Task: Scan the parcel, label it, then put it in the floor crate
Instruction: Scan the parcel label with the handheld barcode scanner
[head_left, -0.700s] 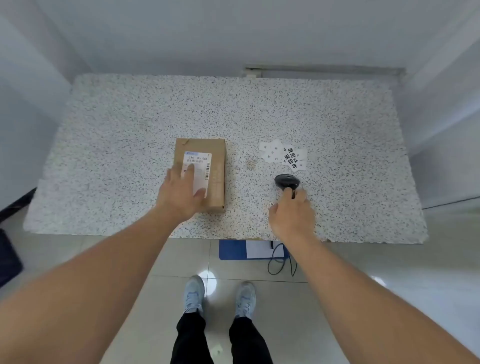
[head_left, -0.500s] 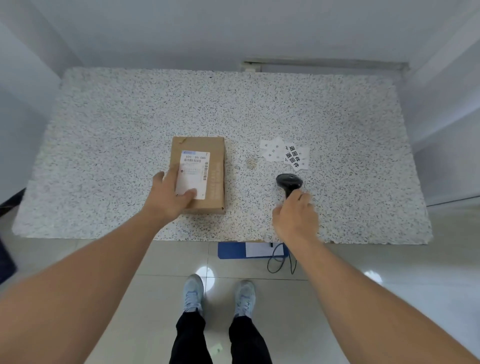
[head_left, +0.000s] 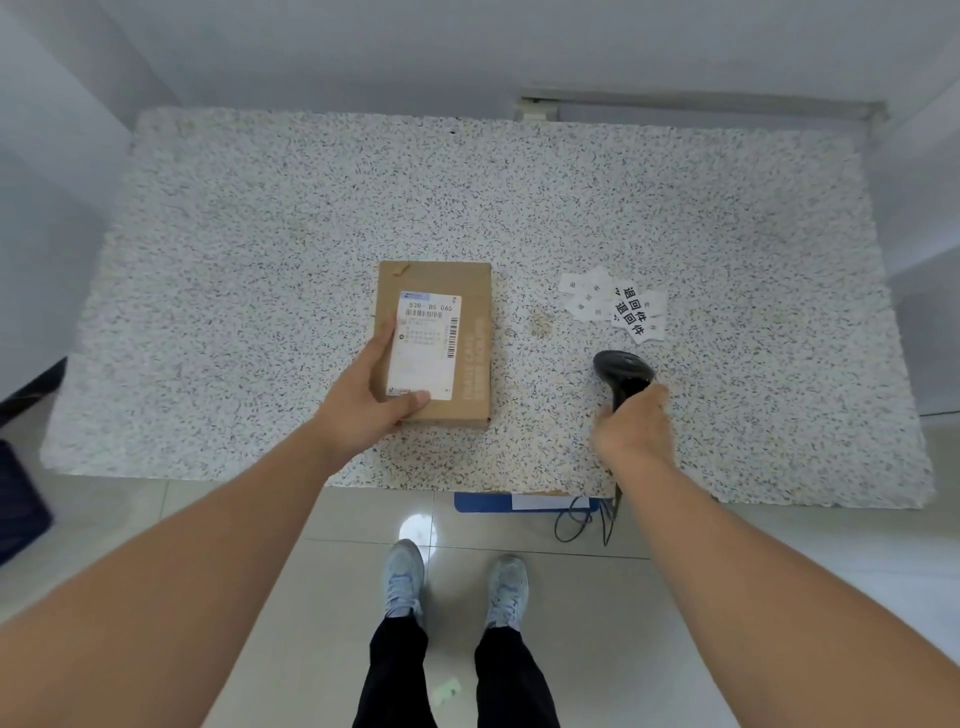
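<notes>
A brown cardboard parcel (head_left: 470, 332) with a white shipping label lies flat near the front of the speckled table (head_left: 260, 234). My left hand (head_left: 371, 397) grips its near left corner, thumb on the label's lower edge. To the right, my right hand (head_left: 636, 428) is closed around the handle of a black barcode scanner (head_left: 621, 369), whose head points away from me and rests low over the table. A small pile of white stickers (head_left: 615, 306) with black print lies just beyond the scanner.
A blue crate (head_left: 483, 503) shows under the table's front edge, with the scanner's cable (head_left: 571, 525) looping beside it. A dark object (head_left: 21, 499) sits on the floor at far left. My feet stand on the tiled floor. Walls close in behind and at both sides.
My left hand has slid from on top of the label to the parcel's near left corner, uncovering the barcode. My right hand stays on the scanner handle.
</notes>
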